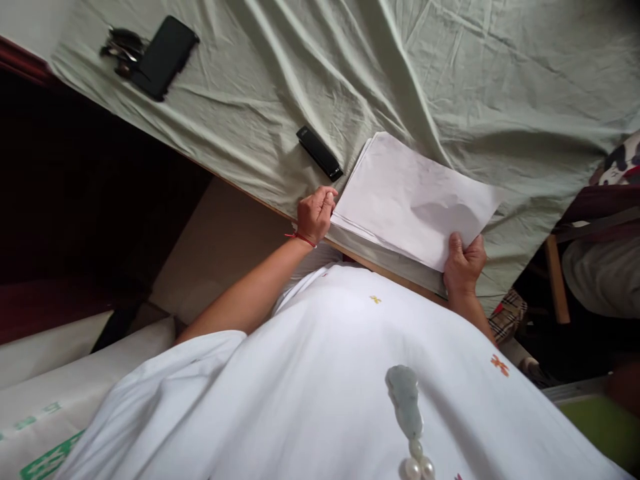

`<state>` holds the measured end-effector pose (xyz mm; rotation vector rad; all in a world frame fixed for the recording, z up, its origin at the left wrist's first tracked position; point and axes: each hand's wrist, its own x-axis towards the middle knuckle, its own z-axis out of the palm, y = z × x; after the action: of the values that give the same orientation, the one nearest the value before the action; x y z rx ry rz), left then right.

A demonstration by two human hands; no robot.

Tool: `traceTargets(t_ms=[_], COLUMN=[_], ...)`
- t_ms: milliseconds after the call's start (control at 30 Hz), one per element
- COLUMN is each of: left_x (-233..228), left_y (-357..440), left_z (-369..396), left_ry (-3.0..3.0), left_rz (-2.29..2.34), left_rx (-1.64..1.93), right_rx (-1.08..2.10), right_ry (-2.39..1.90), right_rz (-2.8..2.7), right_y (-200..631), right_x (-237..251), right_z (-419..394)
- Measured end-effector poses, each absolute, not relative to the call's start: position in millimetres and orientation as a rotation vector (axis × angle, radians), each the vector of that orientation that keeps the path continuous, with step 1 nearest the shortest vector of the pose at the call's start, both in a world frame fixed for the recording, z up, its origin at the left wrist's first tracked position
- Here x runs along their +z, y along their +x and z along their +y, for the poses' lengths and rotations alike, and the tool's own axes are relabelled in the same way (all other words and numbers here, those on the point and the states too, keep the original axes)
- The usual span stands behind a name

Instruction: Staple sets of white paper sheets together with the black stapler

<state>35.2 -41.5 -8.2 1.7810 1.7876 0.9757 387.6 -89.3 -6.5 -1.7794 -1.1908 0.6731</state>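
Observation:
A stack of white paper sheets lies on the cloth near the table's front edge, its sheets slightly out of line on the left side. My right hand grips the lower right corner, thumb on top and fingers hidden underneath. At the left corner my left hand is closed, its thumb and fingers pressed together next to the sheets. Whatever it may hold is too hidden to make out. Just beyond that hand rests a black stapler, touched by neither hand.
Wrinkled pale green cloth covers the table. Toward the far left lie a black phone-like case and a small dark bunch, perhaps keys. A wooden chair leg and a plaid item are off the table's right side.

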Motion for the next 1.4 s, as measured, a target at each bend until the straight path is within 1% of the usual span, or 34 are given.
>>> traceTargets(t_ms=[267, 533, 733, 967, 1167, 1400], left_x=[-12, -1, -2, -5, 5, 1], left_y=[33, 32, 28, 33, 26, 32], left_z=[-44, -35, -35, -33, -36, -35], left_ry=[1.688, 1.683, 1.628, 1.610, 1.649, 1.662], left_rz=[1.790, 1.715, 1.548, 1.613, 1.428, 1.586], left_rx=[0.984, 0.924, 0.868, 0.928, 0.840, 0.878], right_rx=[0.654, 0.700, 0.684, 0.643, 0.657, 0.661], right_ry=[-1.746, -1.604, -1.621, -1.645, -1.604, -1.579], right_rz=[-1.162, -1.109, -1.123, -1.136, -1.106, -1.074], right_y=[383, 384, 388, 387, 388, 386], right_x=[-6, -16, -19, -19, -21, -17], right_z=[-93, -94, -93, -92, -90, -88])
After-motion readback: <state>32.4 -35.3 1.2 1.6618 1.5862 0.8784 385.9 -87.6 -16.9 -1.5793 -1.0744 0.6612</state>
